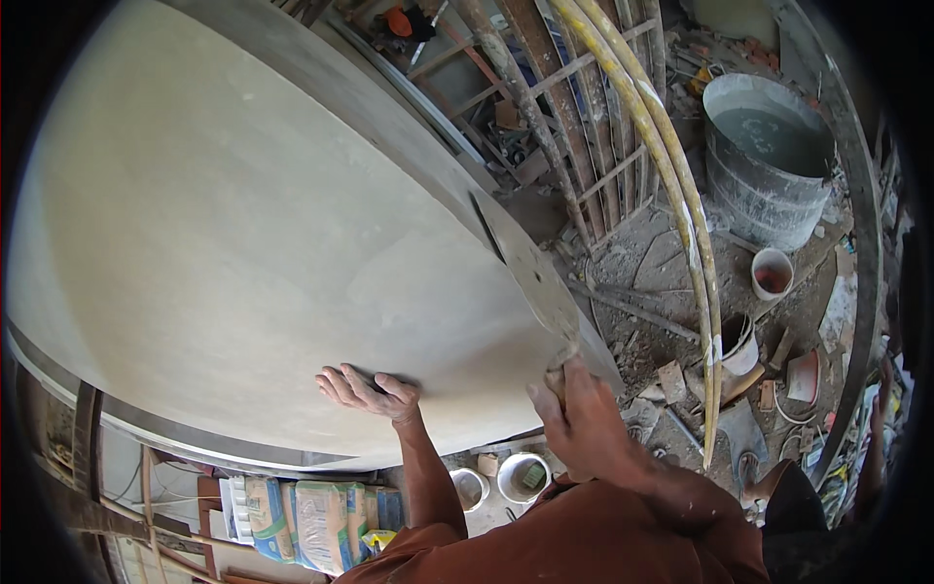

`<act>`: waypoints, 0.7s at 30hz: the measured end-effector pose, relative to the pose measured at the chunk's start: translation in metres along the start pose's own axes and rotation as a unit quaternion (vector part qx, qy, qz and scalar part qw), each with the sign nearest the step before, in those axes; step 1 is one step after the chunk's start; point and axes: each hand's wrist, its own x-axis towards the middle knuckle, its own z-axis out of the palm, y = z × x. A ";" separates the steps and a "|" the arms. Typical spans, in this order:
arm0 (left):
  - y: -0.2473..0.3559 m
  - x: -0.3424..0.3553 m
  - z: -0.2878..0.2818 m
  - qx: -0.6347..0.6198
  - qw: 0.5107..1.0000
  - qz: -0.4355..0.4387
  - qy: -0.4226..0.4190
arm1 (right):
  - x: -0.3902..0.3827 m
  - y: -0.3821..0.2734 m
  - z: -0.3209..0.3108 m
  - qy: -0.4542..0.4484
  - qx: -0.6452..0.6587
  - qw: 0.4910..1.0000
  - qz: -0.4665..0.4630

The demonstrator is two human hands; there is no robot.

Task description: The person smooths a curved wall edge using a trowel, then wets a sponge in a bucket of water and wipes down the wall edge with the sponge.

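A large smooth panel of grey plaster [243, 224] fills the left and middle of the view, with a narrower plastered side face [360, 122] along its far edge. My left hand [365, 391] is near the lower part of the plaster, empty, its fingers apart and slightly bent. Whether its back touches the surface I cannot tell. My right hand [592, 419] is closed round the handle of a long, flat-bladed trowel [535, 277]. The blade stretches up and away from the hand, along the plaster's right-hand edge. Part of the handle is hidden by my fingers.
Yellow paint-spattered poles [671, 156] and a wooden ladder-like frame [574, 107] stand right of the plaster. A metal drum of water [769, 200], a white bucket [772, 273] and rubble lie beyond. Bags [321, 526] and two pails [523, 477] sit below the panel.
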 end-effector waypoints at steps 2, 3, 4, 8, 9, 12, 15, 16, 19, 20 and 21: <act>0.001 -0.001 0.000 -0.003 1.000 -0.001 0.005 | -0.013 0.010 0.002 0.007 -0.022 1.000 0.014; 0.003 -0.002 0.000 -0.004 1.000 0.005 0.001 | -0.012 0.009 0.002 0.006 -0.028 1.000 0.007; 0.005 -0.002 0.002 -0.004 1.000 0.000 0.008 | -0.009 0.004 0.001 0.002 -0.026 1.000 0.013; 0.005 -0.003 0.000 -0.006 1.000 0.007 -0.001 | 0.012 -0.026 0.000 -0.022 -0.052 0.998 0.026; 0.005 -0.004 -0.001 -0.004 1.000 0.011 -0.005 | 0.019 -0.038 -0.001 -0.019 -0.052 0.998 0.025; 0.005 -0.003 -0.001 -0.003 1.000 0.007 -0.009 | 0.040 -0.058 -0.003 -0.026 -0.033 0.999 0.017; 0.004 -0.004 -0.002 -0.004 1.000 0.001 -0.013 | 0.054 -0.057 -0.009 -0.011 -0.009 0.998 -0.064; 0.006 -0.003 -0.002 -0.004 1.000 0.003 -0.013 | 0.056 -0.057 -0.016 -0.031 0.031 0.999 -0.011; 0.006 -0.002 -0.006 0.004 1.000 0.000 -0.026 | 0.052 -0.022 -0.025 -0.022 0.059 0.998 0.025; 0.004 -0.001 -0.008 0.000 0.999 -0.011 -0.037 | 0.049 -0.006 -0.028 0.010 0.041 0.999 0.013; 0.006 0.000 -0.011 -0.005 0.998 -0.023 -0.050 | 0.046 0.001 -0.037 0.004 0.044 0.996 0.076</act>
